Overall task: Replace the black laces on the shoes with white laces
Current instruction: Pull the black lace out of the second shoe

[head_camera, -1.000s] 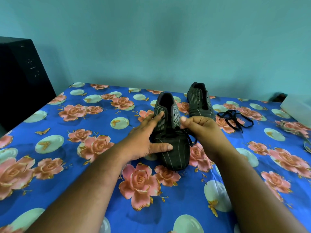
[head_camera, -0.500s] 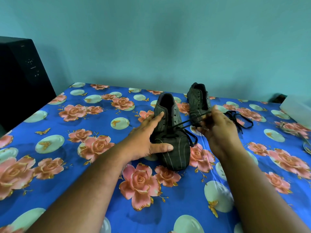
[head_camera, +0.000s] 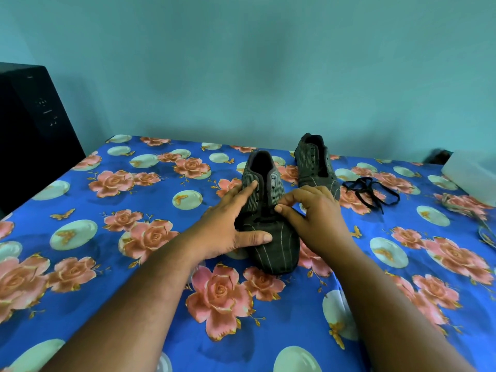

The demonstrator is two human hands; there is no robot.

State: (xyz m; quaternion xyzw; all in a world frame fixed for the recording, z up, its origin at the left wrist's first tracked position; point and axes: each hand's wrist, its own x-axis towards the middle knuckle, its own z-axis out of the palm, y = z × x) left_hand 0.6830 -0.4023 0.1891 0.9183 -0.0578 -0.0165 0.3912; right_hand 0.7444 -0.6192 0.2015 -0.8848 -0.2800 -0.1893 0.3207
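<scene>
Head view: far shoe (head_camera: 315, 165) unlaced, my left hand (head_camera: 230, 226) flat on near shoe (head_camera: 271, 224), right hand (head_camera: 314, 213) pinching its last black lace (head_camera: 264, 218); white laces unseen.

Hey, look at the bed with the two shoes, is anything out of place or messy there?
Mostly no. A loose black lace lies in a tangle on the floral sheet, right of the far shoe, whose eyelets look empty. The near shoe sits flat under the left hand and right hand. No white laces are clearly visible.
</scene>
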